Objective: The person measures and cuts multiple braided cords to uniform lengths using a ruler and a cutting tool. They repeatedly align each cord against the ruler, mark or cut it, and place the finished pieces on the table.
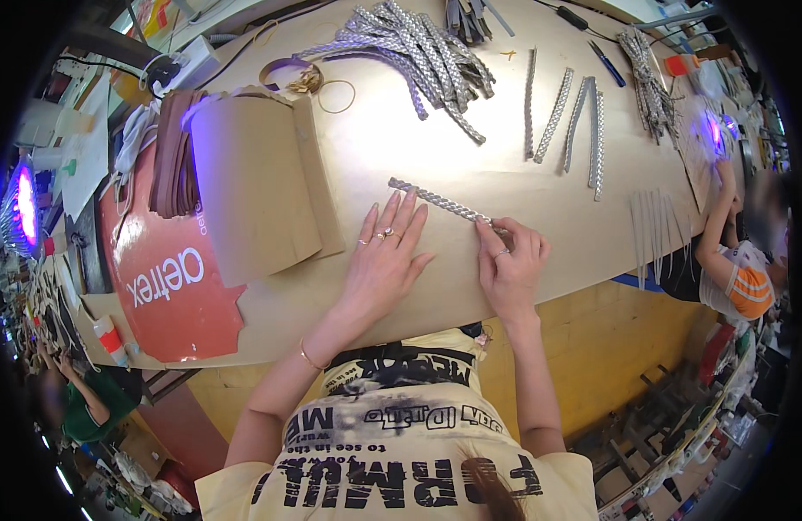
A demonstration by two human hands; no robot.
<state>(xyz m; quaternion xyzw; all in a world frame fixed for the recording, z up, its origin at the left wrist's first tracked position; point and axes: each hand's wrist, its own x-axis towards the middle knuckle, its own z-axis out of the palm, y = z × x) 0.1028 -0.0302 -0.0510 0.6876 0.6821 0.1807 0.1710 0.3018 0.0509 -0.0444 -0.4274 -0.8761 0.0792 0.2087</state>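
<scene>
A silver braided strap point(442, 201) lies slantwise on the paper-covered table point(401, 295) in front of me. My left hand point(388, 256) rests flat, its fingers stretched out and the fingertips touching the strap near its far left end. At the strap's near right end, my right hand point(512, 260) pinches it between thumb and fingers. Beyond my right hand, several short silver straps point(553, 117) lie apart from one another. A large heap of silver braided straps point(409, 52) sits at the far middle of the table.
Brown card sheets point(257, 187) and a stack of brown strips point(175, 156) lie at the left, partly over a red sheet point(171, 278). A blue pen point(607, 64) and a tied silver bundle point(648, 87) are at the far right. Co-workers sit at both sides.
</scene>
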